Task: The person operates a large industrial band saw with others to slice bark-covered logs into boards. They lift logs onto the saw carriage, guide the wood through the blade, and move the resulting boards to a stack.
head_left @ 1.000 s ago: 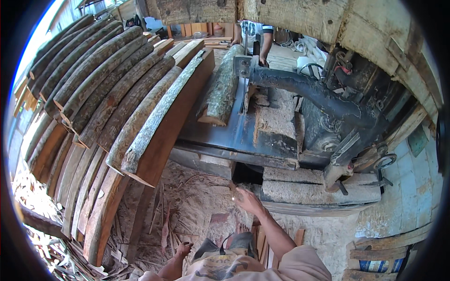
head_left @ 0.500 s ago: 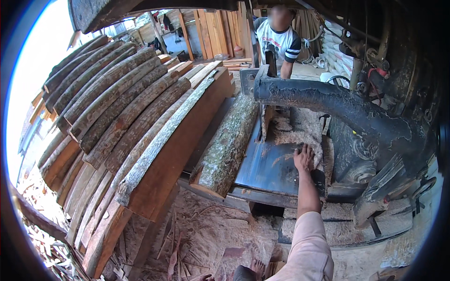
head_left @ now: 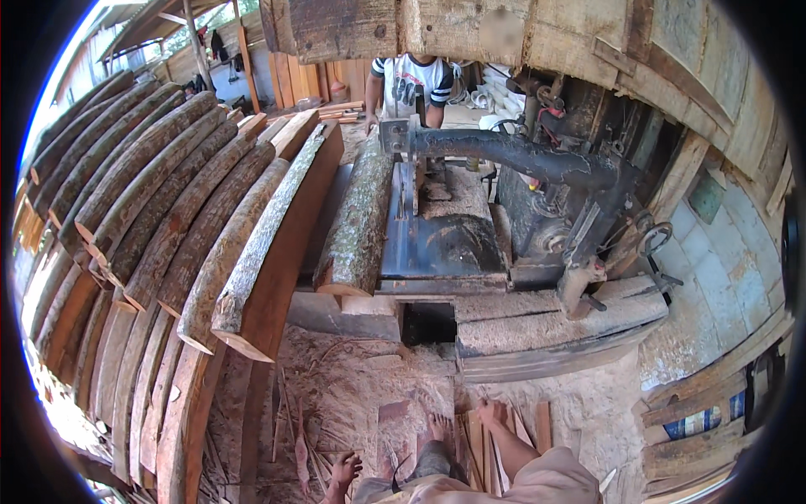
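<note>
My left hand (head_left: 343,469) hangs low near the bottom edge, its fingers loosely bent and apart, with nothing in them. Farther right, my right hand (head_left: 494,413) is over several thin wood strips (head_left: 477,449), fingers loosely curled and holding nothing that I can see. Ahead of both hands, a bark-covered log (head_left: 357,223) lies lengthwise on the dark metal saw table (head_left: 445,277). A co-worker (head_left: 411,84) stands at the far end, one hand close to the log's far end.
Many bark-edged logs and slabs (head_left: 159,202) are stacked at left, a squared beam (head_left: 290,227) nearest the table. A thick black machine arm (head_left: 512,155) crosses above the table. Sawdust covers a timber base (head_left: 562,315) at right. Wooden boards (head_left: 453,29) hang overhead.
My right hand has left the sawdust on the saw table and come back down beside my body. My left hand is now in view. The view has shifted to the right.
</note>
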`<action>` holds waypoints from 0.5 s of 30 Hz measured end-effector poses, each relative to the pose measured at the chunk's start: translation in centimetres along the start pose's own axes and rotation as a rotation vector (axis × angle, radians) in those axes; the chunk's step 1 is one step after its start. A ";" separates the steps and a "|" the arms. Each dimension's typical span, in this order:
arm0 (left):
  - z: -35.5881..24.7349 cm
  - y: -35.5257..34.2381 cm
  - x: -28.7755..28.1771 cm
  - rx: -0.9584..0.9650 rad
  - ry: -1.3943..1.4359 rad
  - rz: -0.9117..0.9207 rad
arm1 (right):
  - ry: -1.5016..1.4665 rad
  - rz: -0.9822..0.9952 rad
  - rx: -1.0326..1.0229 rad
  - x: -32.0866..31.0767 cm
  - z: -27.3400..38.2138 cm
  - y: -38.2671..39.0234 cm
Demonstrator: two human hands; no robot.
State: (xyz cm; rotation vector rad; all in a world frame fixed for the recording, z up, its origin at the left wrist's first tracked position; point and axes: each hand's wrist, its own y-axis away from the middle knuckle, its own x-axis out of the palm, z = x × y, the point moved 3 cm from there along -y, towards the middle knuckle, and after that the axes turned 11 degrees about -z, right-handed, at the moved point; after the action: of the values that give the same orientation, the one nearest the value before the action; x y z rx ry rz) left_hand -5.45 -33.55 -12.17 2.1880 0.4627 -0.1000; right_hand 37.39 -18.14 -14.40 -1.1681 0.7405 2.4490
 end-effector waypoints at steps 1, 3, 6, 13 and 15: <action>-0.5 0.7 -1.2 0.076 0.004 0.007 | -0.032 0.213 0.137 0.7 -1.2 7.1; -1.3 1.8 -3.0 0.169 0.043 0.055 | -0.166 0.453 0.251 4.9 -8.3 18.2; 1.1 3.1 -6.5 0.178 0.051 0.110 | -0.031 0.494 0.531 6.5 -13.1 28.4; 22.6 4.2 -17.7 -0.264 -0.277 0.049 | -0.259 0.507 0.594 -0.7 -11.2 35.1; 25.2 5.4 -18.7 -0.280 -0.298 0.049 | -0.549 0.568 0.679 -3.8 -8.6 35.4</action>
State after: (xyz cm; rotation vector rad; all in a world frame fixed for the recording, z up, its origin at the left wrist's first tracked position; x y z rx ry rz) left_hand -18.50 -61.68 -19.31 1.8684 0.2379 -0.3109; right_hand 27.55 -52.13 -4.87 -0.0191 1.6814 2.3886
